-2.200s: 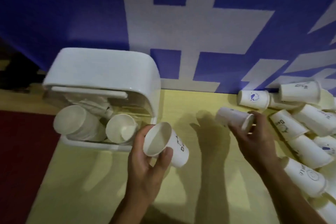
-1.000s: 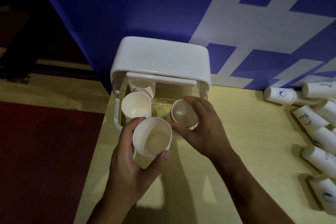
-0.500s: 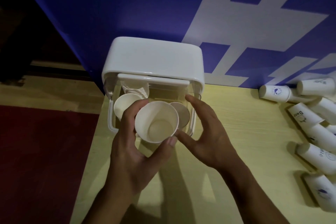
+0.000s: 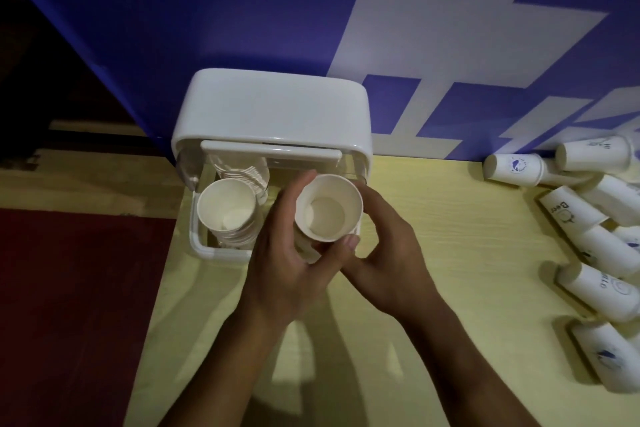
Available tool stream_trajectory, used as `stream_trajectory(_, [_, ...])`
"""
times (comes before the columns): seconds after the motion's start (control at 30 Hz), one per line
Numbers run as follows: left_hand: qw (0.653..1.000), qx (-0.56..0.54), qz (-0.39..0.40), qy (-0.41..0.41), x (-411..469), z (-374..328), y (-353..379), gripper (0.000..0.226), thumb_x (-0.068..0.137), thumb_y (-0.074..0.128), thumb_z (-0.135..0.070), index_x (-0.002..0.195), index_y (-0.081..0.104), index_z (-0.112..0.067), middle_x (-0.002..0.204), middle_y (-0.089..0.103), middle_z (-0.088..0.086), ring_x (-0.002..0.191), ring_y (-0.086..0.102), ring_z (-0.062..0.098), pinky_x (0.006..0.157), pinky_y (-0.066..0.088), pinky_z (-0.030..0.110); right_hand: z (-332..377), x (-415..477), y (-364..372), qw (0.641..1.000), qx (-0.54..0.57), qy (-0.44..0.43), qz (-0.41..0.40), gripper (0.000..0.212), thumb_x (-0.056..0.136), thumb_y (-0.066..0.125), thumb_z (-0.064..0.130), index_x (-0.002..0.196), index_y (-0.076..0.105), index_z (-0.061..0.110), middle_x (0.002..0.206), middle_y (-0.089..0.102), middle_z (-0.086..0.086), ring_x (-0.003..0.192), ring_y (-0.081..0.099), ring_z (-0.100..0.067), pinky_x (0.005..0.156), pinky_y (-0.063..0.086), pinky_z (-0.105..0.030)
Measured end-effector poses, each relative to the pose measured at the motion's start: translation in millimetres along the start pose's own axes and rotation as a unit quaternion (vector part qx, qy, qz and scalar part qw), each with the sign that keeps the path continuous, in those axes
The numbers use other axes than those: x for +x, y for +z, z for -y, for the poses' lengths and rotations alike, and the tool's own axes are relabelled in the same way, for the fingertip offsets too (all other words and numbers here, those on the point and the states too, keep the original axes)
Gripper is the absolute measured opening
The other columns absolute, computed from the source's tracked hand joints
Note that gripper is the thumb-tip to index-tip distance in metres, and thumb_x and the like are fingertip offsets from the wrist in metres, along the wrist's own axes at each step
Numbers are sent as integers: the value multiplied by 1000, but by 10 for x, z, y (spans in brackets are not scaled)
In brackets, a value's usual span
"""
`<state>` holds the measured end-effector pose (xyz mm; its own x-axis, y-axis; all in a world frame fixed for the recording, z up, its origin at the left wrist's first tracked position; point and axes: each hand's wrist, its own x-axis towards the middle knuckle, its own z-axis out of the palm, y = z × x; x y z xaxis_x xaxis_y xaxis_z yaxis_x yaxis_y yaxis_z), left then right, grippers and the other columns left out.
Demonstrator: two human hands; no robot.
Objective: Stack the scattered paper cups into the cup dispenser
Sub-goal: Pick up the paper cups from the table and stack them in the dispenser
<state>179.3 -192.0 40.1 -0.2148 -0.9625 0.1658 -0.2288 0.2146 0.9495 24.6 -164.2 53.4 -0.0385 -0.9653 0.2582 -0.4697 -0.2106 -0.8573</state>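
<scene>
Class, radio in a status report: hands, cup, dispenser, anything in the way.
Left hand grips cup, right hand steadying it. Cup over dispenser, right side; stack fills left. Loose cups wait right. Nothing blocking.

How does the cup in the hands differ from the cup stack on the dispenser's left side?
The held cup is single and gripped by the left hand, with the right hand alongside; the cup stack is many nested cups resting untouched in the dispenser. The held cup sits over the right side, the stack on the left. Both are white with mouths facing the camera.

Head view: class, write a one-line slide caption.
Both hands, left and right, lower a paper cup into the white dispenser.
</scene>
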Motion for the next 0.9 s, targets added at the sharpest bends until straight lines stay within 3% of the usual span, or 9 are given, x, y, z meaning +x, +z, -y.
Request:
stream_trajectory(0.17, [998,30,11,-47,-22,198,42,80,81,75,-54,151,44,-32,142,55,-21,135,51,5,102,39,10,-157,-28,97,999,-23,29,12,68,84,82,10,130,50,48,123,61,36,114,63,2,92,48,-16])
stream_trajectory(0.33, [994,58,14,-86,0,309,95,79,83,75,-50,153,43,-33,142,55,-20,132,49,-5,99,37,4,-281,-23,194,997,-6,74,28,53,87,81,20,134,59,24,125,68,15,115,65,-12,93,54,-33])
stream_trajectory(0.53, [990,59,24,-128,3,384,112,80,78,78,-49,149,43,-40,142,55,-18,134,50,5,108,48,33,-363,-37,215,994,-3,97,51,58,85,80,24,139,57,24,128,68,15,118,64,-9,95,53,-31])
stream_trajectory(0.63, [989,68,31,-131,-50,331,77,93,72,78,-58,154,37,-41,147,51,-16,136,49,6,108,49,37,-422,-126,165,991,-51,110,62,72,84,77,44,147,51,20,140,63,10,127,59,-6,103,50,-27])
stream_trajectory(0.73, [992,108,3,-70,-207,133,31,90,76,74,-58,153,42,-27,150,52,-3,137,51,17,106,48,36,-492,-290,-63,983,-99,149,48,85,84,71,63,152,47,17,150,57,4,136,53,-10,112,46,-30])
stream_trajectory(0.83, [982,176,-18,66,-289,-161,188,69,84,66,-44,138,56,-2,141,57,11,130,54,26,109,42,29,-609,-453,-475,979,-93,182,-8,68,88,78,46,146,55,19,139,64,8,126,59,-3,105,50,-29])
stream_trajectory(0.9, [982,158,19,104,-193,-330,508,59,87,65,-40,132,59,-3,135,59,7,126,53,16,107,36,12,-709,-536,-807,970,-73,226,-50,62,89,81,39,143,57,23,132,67,14,119,61,3,101,51,-24])
